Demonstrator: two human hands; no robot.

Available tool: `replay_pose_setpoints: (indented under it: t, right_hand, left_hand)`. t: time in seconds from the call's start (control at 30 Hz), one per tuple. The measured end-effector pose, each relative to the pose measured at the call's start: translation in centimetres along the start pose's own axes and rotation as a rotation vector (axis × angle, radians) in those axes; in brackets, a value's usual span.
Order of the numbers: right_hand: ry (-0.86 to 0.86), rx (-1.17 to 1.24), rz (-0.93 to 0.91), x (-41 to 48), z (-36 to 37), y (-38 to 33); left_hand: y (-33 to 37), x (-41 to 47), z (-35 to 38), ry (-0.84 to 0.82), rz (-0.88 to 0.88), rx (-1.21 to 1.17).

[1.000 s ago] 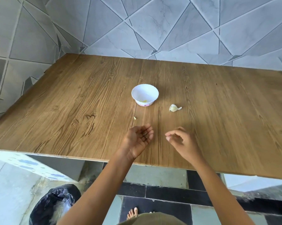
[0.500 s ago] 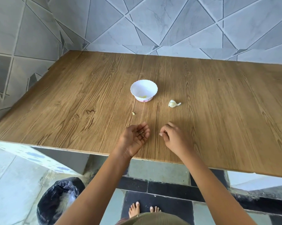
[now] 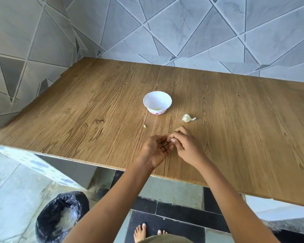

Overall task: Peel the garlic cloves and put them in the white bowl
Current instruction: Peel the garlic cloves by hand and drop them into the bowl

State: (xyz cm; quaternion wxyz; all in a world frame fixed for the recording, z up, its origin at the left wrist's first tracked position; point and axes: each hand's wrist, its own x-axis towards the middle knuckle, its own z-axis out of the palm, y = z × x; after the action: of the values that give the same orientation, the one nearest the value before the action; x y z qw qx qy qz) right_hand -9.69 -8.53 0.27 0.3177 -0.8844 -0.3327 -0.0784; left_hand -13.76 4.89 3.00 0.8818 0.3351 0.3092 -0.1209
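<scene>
The desk is cut off at the right. Nearer than the white bowl, the left hand is held palm up with its fingers loosely cupped. The right hand is bunched at the left fingertips (whether anything is pinched cannot be told). Just right of the bowl an unpeeled garlic clove is laid crosswise, its tail pointing away from the bowl. A pale scrap is seen near the bowl's left.

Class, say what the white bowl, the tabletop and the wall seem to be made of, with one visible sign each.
White bowl: probably plastic or melamine, glossy; thin scalloped rim, printed band at base.
Tabletop: wood or wood-look laminate, matt; strong grain, thin pale edge.
Wall tiles: likely ceramic, grey with marble veining, slight sheen; pale grout lines.
</scene>
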Motion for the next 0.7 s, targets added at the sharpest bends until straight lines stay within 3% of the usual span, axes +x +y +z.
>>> replay_pose_setpoints:
  t: [0.3, 0.5, 0.7]
  right_hand:
    - [0.157, 0.016, 0.113, 0.6, -0.5, -0.3]
    - [0.174, 0.26, 0.098, 0.0, -0.6, 0.6]
    - [0.151, 0.458, 0.22, -0.7, 0.1, 0.0]
  left_hand:
    - [-0.3, 0.2, 0.5, -0.027, 0.012, 0.03]
    - [-0.2, 0.2, 0.4, -0.032, 0.024, -0.03]
    - [0.2, -0.6, -0.6, 0.017, 0.049, -0.11]
